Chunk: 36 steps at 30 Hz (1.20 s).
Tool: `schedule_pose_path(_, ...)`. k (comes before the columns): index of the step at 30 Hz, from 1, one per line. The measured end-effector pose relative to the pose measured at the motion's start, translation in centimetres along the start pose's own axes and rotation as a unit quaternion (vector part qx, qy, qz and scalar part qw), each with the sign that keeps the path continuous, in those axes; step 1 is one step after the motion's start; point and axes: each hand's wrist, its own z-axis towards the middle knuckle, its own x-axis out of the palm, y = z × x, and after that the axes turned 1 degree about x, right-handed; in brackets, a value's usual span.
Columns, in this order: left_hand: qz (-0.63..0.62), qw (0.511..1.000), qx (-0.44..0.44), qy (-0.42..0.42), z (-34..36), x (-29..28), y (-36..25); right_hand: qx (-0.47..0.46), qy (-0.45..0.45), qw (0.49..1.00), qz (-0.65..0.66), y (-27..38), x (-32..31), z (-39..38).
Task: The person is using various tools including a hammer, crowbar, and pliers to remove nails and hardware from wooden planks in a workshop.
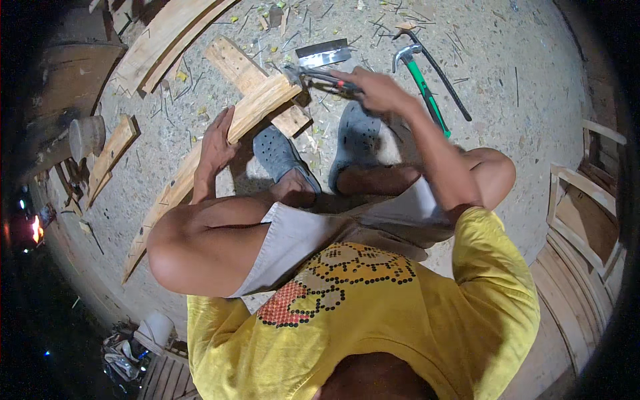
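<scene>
- Right hand (381, 92) closed around pliers (325, 75) at a board (262, 105)'s end
- Left hand (217, 141) half-curled against it, grip unclear
- Yellow shirt (393, 320) bears dotted print (287, 305)

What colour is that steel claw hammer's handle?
The steel claw hammer's handle is bright green with some black, seen best in the head view.

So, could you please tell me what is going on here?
The left hand steadies a long wooden board, which lies across a shorter wooden piece on the concrete floor. The right hand holds what look like pliers, their head by the board's far end; whether they grip anything is unclear. A green-handled hammer and a dark bar lie to the right.
</scene>
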Motion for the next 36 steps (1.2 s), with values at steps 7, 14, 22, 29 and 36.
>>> schedule_pose_path(7, 0.080, 0.996, 0.001, -0.050, -1.3, 3.0, 1.1, -0.126, 0.197, 0.955, -0.185, -0.2, -8.7, 6.4)
schedule_pose_path(14, 0.084, 0.994, -0.007, -0.071, -1.3, 3.1, 0.2, -0.173, 0.272, 0.929, -0.181, 0.5, -11.7, 11.8)
schedule_pose_path(22, 0.105, 0.992, -0.028, -0.057, -1.4, 3.0, 0.2, -0.157, 0.443, 0.882, -0.043, -0.8, -11.9, 16.0)
schedule_pose_path(29, 0.113, 0.991, -0.044, -0.061, -2.1, 3.2, -0.1, -0.137, 0.505, 0.852, -0.021, 0.9, -12.7, 19.3)
schedule_pose_path(36, 0.100, 0.992, -0.034, -0.062, -1.0, 3.2, -0.4, -0.174, 0.493, 0.852, 0.026, -1.0, -13.1, 18.6)
